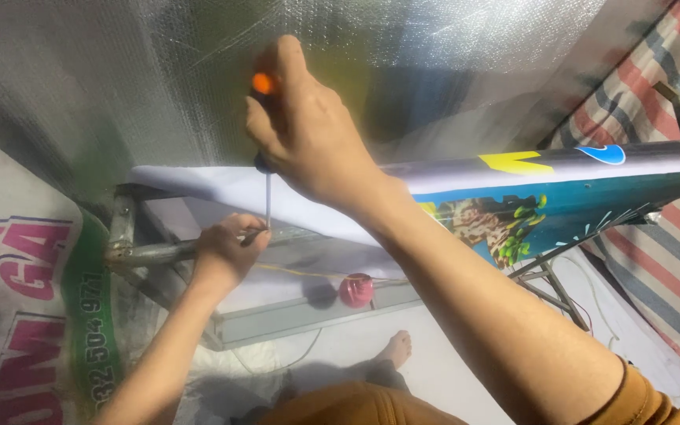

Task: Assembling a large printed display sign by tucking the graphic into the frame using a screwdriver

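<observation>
1. Your right hand [308,134] sits in the upper middle of the frame, fingers wrapped tight around a screwdriver [265,149] whose orange-and-black handle peeks out above your knuckles.
2. That screwdriver stands nearly upright, and its thin metal shaft runs straight down to your other hand.
3. Your left hand [226,252] is at centre left, fingertips pinched together right at the screwdriver tip; what they pinch is too small to tell.
4. This hand rests on a grey metal tube [151,252] of a frame, which runs toward the left edge of the picture.
5. Lying over the frame, a printed banner [560,189] stretches from the centre to the right edge, with a white underside on the left and blue, yellow and green print on the right.
6. Below the centre, a small red spool [356,290] hangs on a thin yellowish string beside a grey metal bar [293,319].
7. At the bottom centre your bare foot [395,348] rests on the pale ground sheet.
8. Shiny silver foil sheeting [120,71] fills the upper left, and a striped tarp [670,260] covers the right side.
</observation>
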